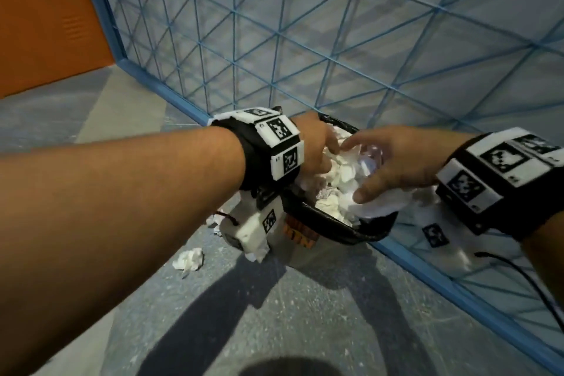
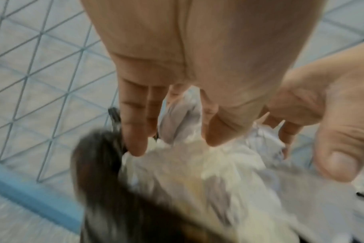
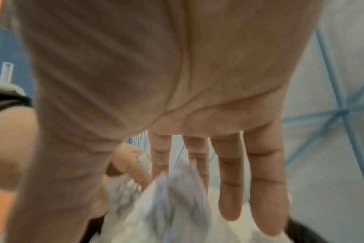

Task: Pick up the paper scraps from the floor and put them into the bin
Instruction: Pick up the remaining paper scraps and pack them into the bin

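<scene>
A bin [image 1: 345,232] lined with a black bag stands against the blue mesh panel, heaped with white paper scraps [image 1: 338,180]. My left hand [image 1: 320,146] hangs over the bin's left side, its fingers [image 2: 133,131] straight and pointing down onto the heap [image 2: 197,172]. My right hand [image 1: 393,162] reaches in from the right with its fingers [image 3: 229,189] spread flat above the crumpled paper [image 3: 166,213]. Neither hand grips anything. One crumpled scrap [image 1: 189,258] lies on the floor left of the bin, and a smaller scrap [image 1: 215,220] sits nearer it.
A blue wire mesh panel [image 1: 335,40] with a blue bottom bar [image 1: 442,281] runs behind and to the right of the bin. An orange wall [image 1: 45,9] stands at the far left. Grey speckled floor [image 1: 274,314] stretches in front.
</scene>
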The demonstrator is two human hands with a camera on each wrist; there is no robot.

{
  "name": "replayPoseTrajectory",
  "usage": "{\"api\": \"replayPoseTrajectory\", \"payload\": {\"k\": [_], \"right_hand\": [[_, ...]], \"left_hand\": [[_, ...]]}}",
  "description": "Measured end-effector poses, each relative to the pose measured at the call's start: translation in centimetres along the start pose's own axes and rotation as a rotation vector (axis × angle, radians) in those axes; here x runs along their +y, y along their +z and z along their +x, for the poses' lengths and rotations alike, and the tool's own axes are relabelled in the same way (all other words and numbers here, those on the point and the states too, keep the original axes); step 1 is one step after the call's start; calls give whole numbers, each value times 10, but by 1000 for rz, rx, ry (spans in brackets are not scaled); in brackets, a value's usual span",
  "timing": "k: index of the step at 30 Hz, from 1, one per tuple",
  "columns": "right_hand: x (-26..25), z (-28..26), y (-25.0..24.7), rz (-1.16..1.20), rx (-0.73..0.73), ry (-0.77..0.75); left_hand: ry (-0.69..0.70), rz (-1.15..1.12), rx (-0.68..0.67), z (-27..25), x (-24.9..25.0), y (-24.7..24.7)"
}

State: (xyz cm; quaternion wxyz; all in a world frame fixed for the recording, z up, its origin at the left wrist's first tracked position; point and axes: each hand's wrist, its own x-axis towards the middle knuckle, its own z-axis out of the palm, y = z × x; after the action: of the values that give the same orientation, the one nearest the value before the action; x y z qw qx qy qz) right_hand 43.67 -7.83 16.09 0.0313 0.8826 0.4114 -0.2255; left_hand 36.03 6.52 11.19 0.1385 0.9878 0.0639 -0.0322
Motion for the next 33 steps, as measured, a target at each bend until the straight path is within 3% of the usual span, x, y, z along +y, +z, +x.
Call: {"api": "replayPoseTrajectory", "payload": {"k": [2,5,8,10,13,15,18,21,25,28,33], "right_hand": [[-4,-13,-22,-20,-23,45],[-22,-27,-45,-102,88,102],[-57,-26,-41,-110,279,1],[-97,-19,-19,-70,339,-108],[-158,6,41,-3,228,-304],[-189,32,95,-35,45,-375],[-212,66,173,-191,-205,-325],[-217,91,220,-242,-263,-253],[-223,123,264,-193,-266,-198],[-223,136,286,-156,-274,-195],[-218,140,295,-110,-200,-236]], "left_hand": [[43,13,22,-11,-2,-25],[26,20,108,-36,-15,-64],[-71,22,154,-71,-55,-82],[-153,45,100,-98,-93,-73],[-308,63,-66,-145,-155,-34],[-399,50,-222,-179,-191,5],[-469,57,-469,-229,-224,75],[-440,66,-618,-261,-239,135],[-510,-110,-561,-273,-246,178],[-522,-121,-473,-274,-245,199],[-493,-109,-512,-264,-250,205]]}}
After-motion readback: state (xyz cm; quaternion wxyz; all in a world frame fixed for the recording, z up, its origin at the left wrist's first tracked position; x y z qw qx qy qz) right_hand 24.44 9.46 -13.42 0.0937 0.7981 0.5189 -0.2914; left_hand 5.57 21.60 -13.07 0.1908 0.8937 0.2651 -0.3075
